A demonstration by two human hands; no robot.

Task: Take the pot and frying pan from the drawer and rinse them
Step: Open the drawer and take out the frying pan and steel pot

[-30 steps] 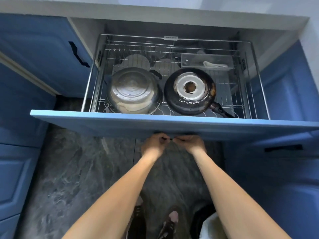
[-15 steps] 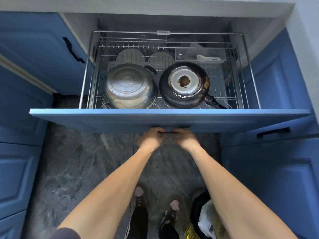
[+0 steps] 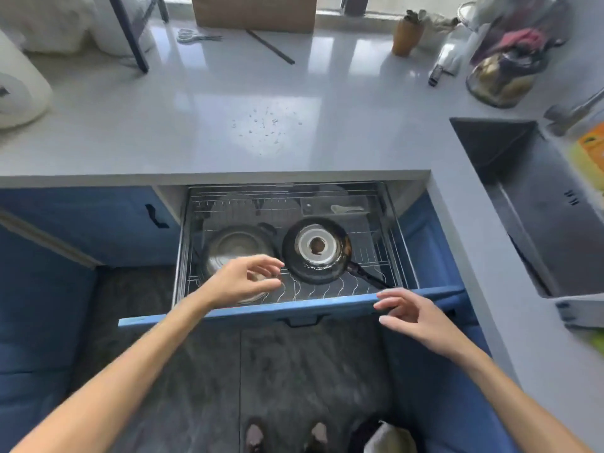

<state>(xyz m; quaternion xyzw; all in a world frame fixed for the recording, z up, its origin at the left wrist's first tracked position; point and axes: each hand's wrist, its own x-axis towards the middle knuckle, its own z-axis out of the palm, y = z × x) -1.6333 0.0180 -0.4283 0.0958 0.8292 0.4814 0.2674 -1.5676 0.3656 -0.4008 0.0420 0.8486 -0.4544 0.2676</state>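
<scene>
With the drawer (image 3: pixel 294 308) standing open, the upturned pot (image 3: pixel 235 246) at its left front and the frying pan (image 3: pixel 317 250) beside it are being approached, untouched, by the spread-fingered left hand (image 3: pixel 242 281) and right hand (image 3: pixel 408 310), while rinsing at the sink (image 3: pixel 539 204) is being left undone.

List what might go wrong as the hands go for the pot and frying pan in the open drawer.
1. The frying pan lies upside down beside the pot; lifting either may knock the other.
2. Its handle lies low over the wire rack and may snag.
3. The right hand sits at the drawer front, which may slide.
</scene>
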